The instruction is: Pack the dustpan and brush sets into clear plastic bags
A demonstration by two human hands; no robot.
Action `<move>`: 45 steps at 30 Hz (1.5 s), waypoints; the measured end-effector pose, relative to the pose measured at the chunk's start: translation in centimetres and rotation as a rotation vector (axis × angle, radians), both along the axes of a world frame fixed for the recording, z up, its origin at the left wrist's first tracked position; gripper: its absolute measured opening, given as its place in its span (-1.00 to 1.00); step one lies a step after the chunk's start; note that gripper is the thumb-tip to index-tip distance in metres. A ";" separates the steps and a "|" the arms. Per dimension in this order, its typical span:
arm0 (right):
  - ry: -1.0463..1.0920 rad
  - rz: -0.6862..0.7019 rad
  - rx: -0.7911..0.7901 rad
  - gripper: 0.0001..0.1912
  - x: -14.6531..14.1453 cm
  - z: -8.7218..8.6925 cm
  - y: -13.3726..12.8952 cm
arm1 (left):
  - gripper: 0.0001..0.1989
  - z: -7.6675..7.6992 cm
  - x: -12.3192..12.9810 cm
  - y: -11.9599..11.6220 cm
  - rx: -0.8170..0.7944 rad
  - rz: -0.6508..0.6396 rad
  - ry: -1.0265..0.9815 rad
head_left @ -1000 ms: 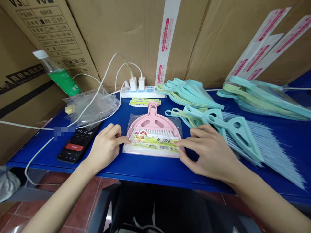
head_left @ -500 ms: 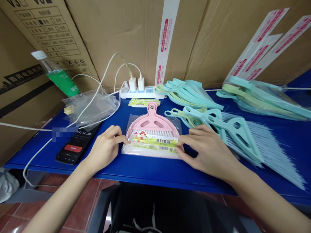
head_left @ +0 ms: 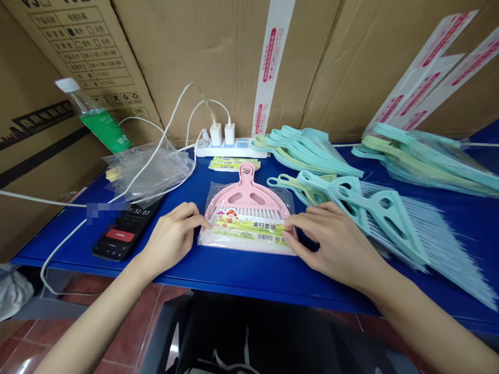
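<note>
At the centre of the frame, our pink dustpan set (head_left: 241, 195) lies flat on the blue bench (head_left: 218, 278) in a clear bag, between our two hands. Our left grip (head_left: 171, 236) has its fingers curled, with the index fingertip touching the bag's left side; we cannot tell how far the thumb stands from it. Our right grip (head_left: 337, 241) has thumb and index fingertips close together at the right end of the label (head_left: 249, 227); we cannot tell whether they pinch it. The set's handle points to the top of the frame and its wide lip to the bottom, so its handle-to-lip axis runs nearly upright, across the line between our hands. Loose brushes (head_left: 393, 221) lie right of centre, near our right grip, and a phone (head_left: 125, 234) lies left of our left grip.
</note>
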State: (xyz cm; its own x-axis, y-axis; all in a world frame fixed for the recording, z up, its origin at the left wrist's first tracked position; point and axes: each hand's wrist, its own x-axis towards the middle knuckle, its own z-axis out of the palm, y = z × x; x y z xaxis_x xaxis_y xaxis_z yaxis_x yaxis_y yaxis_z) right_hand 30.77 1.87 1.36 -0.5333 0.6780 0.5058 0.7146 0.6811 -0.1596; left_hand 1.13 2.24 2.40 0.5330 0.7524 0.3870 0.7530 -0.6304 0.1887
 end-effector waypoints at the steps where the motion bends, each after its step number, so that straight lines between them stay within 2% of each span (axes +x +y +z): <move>1: -0.007 -0.015 0.007 -0.84 -0.1 0.0 0.0 | -0.54 0.0 0.0 0.0 -0.008 0.004 0.003; 5: -0.014 -0.083 0.013 -0.81 -0.3 -0.1 -0.2 | -0.54 0.0 0.1 0.0 -0.006 0.008 0.021; 9: 0.018 -0.127 -0.057 -0.84 -0.5 -0.1 -0.2 | -0.56 0.0 0.3 0.1 0.056 0.012 0.069; 15: 0.105 -0.121 -0.214 -0.83 -0.9 -0.2 -0.1 | -0.62 0.1 0.6 0.2 0.118 -0.005 0.146; 23: 0.107 -0.117 -0.269 -0.85 -1.0 0.0 0.0 | -0.67 -0.1 1.1 0.2 0.237 0.014 0.260; 27: 0.144 -0.085 -0.354 -0.88 -0.8 0.3 0.0 | -0.68 -0.2 1.1 0.1 0.259 0.007 0.233; 33: 0.255 -0.071 -0.464 -0.90 -0.2 0.4 0.0 | -0.71 -0.2 0.8 -0.4 0.379 -0.016 0.210; 36: 0.263 -0.071 -0.339 -0.89 0.0 0.5 0.2 | -0.71 -0.2 0.7 -0.7 0.407 -0.024 0.139; 40: 0.208 -0.014 0.126 -0.86 -0.3 1.3 0.1 | -0.73 -0.1 0.7 -1.0 0.449 -0.148 0.039; 43: 0.095 0.101 0.422 -0.83 -1.2 2.3 -0.3 | -0.74 0.0 0.8 -1.1 0.440 -0.273 0.041; 45: -0.004 0.215 0.492 -0.78 -2.0 2.8 -0.5 | -0.74 0.0 0.8 -1.2 0.438 -0.325 0.061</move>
State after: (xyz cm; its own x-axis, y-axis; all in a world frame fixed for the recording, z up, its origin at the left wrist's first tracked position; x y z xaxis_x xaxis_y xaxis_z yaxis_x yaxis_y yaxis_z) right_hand 28.72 1.42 4.17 -0.6370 0.2360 0.7338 0.5503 0.8059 0.2185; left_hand 1.94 1.04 2.42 0.7423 0.3204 0.5885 0.5075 -0.8423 -0.1816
